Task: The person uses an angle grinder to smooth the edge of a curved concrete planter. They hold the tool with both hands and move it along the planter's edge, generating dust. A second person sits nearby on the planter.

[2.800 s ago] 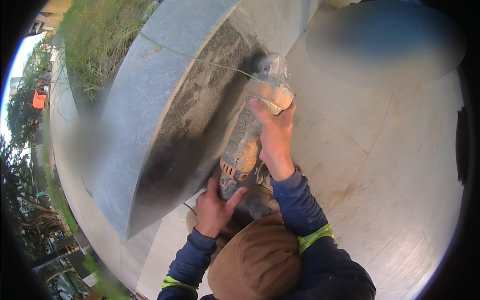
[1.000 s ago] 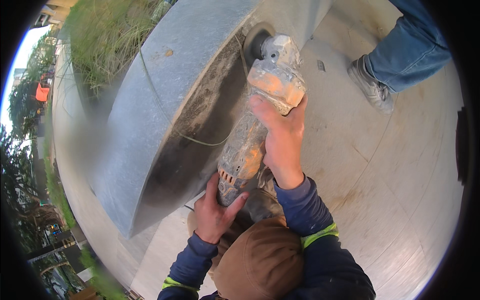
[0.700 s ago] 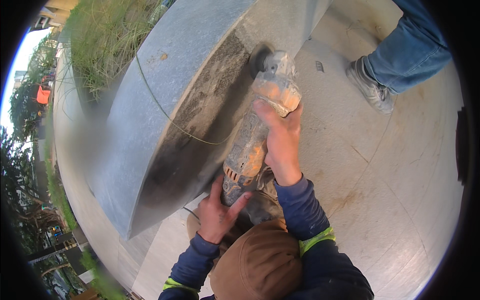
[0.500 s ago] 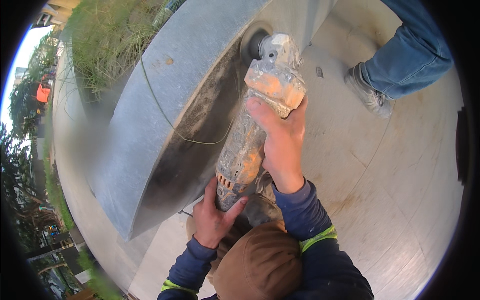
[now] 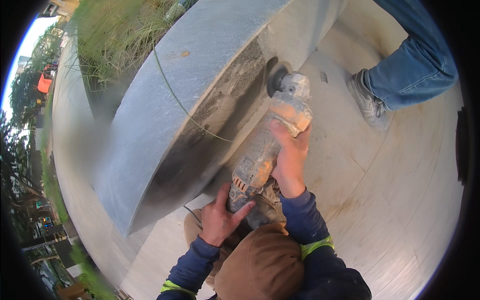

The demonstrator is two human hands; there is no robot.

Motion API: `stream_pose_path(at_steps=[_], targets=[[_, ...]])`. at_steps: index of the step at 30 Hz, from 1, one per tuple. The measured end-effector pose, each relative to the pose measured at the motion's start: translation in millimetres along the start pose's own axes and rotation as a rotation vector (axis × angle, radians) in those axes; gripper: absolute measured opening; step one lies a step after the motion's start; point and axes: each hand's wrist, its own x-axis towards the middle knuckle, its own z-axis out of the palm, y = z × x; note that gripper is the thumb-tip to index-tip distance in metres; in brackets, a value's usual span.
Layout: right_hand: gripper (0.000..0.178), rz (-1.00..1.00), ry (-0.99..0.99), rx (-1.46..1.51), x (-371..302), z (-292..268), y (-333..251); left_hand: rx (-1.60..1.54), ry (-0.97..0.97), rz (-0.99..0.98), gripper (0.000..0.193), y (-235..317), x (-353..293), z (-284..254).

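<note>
A dusty angle grinder with orange patches slants up and to the right in both my hands. My left hand is closed round its rear end, thumb and fingers on opposite sides of the vented housing. Farther up, my right hand wraps the body just behind the gear head, its thumb lying across the top. The grinder's disc, smeared by motion, is at the side face of a curved concrete wall; whether it touches cannot be told. Dark, rough patches mark that face.
Long grass grows behind the wall, with one blade hanging over its top. At upper right stands another person's leg in jeans and a grey shoe. Pale paving spreads to the right. Brown cloth bulges at the bottom.
The grinder has shifted downward and to the right in my hands, its disc lower on the wall's side face. More of the rough dark patch shows above it.
</note>
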Motion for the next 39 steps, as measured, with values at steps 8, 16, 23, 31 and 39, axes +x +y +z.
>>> stream_pose_path(at_steps=[8, 16, 23, 31, 39], targets=[[0.044, -0.123, 0.101, 0.017, 15.5, -66.3, -35.9, -0.266, -0.216, 0.692, 0.022, 68.1, 60.5, -40.7], [0.044, -0.209, 0.245, 0.032, 26.0, -106.1, -51.3, -0.498, -0.040, 0.551, 0.026, 122.1, 175.3, 1.6], [0.046, -0.107, 0.223, 0.056, 32.8, -108.7, -43.9, -0.555, -0.096, 0.523, 0.018, 139.1, 193.9, 7.3], [0.045, -0.123, 0.223, 0.056, 28.8, -105.0, -38.7, -0.484, -0.250, 0.490, 0.029, 113.7, 134.0, -5.0], [0.045, -0.034, -0.119, 0.155, 15.1, -54.9, -15.4, 0.100, -0.392, -0.087, 0.065, 60.6, 19.5, 0.7]])
